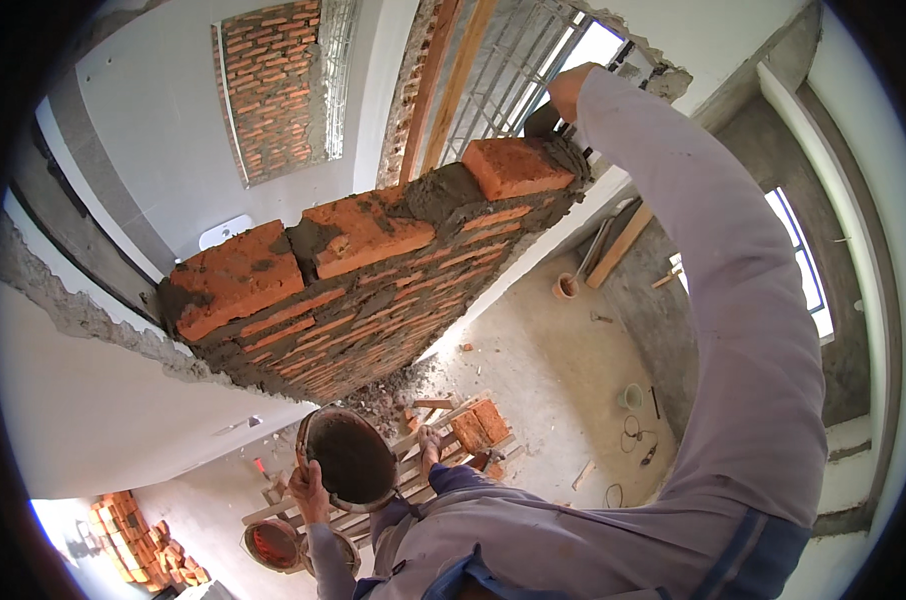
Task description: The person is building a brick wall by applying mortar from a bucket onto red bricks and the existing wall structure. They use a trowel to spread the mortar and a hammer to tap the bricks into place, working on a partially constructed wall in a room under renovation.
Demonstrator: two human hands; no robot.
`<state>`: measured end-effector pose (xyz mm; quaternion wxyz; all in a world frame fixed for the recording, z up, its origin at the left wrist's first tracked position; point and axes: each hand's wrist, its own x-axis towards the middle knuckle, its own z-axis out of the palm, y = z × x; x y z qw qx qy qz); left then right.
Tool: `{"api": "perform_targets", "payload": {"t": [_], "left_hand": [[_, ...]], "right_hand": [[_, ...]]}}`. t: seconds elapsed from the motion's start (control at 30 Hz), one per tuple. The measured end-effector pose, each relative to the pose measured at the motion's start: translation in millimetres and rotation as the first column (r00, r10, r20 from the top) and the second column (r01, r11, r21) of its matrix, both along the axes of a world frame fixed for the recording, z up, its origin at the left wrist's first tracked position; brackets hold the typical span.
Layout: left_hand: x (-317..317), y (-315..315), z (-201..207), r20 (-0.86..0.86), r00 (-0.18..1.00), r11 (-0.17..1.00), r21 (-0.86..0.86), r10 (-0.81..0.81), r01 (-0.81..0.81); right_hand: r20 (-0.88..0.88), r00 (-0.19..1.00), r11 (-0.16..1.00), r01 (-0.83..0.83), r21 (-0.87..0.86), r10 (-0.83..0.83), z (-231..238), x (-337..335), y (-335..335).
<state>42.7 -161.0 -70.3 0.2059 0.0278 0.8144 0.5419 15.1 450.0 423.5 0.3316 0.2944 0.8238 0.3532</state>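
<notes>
My left hand (311, 490) grips the rim of a round bucket (304, 438) with dark, wet mortar (348, 455) inside. The bucket is tilted and hangs below the near face of a brick wall (373, 320). My right arm reaches up to the wall's far right end. There my right hand (573, 92) is closed around a dark grey, trowel-like tool (542, 121), whose handle is hidden. Just below it sits an orange brick (518, 168) on the top course. Left of that brick lies a mound of mortar (441, 190), then a middle brick (368, 232) and a left brick (235, 278).
I stand on a slatted wooden platform (413, 465) bearing several bricks (481, 425). Another bucket (273, 545) stands beside it. Loose bricks (138, 540) are heaped at lower left, and rubble (373, 395) lies along the wall's foot. Behind the wall are wooden posts (458, 85) and a metal grille (508, 80).
</notes>
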Motion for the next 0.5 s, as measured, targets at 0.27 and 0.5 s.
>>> {"api": "perform_targets", "payload": {"t": [0.27,0.5], "left_hand": [[-12,13,-10,-0.051,0.999,1.0,-0.027,-0.01,0.008],[-33,41,24,-0.101,0.993,0.998,0.0,-0.061,0.061]], "right_hand": [[-0.224,0.969,0.992,-0.081,0.099,0.102,52,75,-65],[-0.718,0.691,0.987,-0.044,-0.155,-0.082,-19,216,-41]]}}
